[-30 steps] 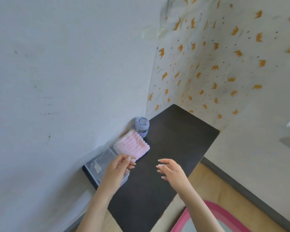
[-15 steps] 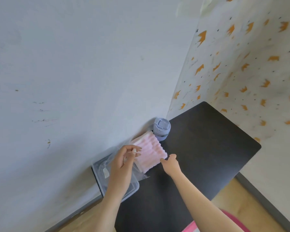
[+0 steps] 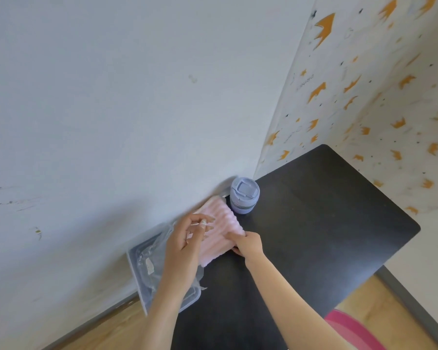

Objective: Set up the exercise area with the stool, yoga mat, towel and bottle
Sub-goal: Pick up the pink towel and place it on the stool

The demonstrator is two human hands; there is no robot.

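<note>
Towel (image 3: 219, 231), folded pink, lies on the black stool top (image 3: 326, 223) between the lidded bottle (image 3: 244, 195) and a clear plastic box (image 3: 147, 269); right hand (image 3: 248, 245) pinches its near edge, seemingly to lift it, while left hand (image 3: 185, 246) hovers empty, fingers loosely curled.

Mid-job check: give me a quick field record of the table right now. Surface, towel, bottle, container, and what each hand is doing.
surface: black table in the corner
towel: pink, ribbed, folded, lying partly over the container
bottle: lavender, lid closed, upright beside the towel's far end
container: clear plastic, lidded, against the wall
left hand: above the towel, fingers curled, grip unclear
right hand: gripping the towel's near corner
mat: pink edge on the floor
</note>
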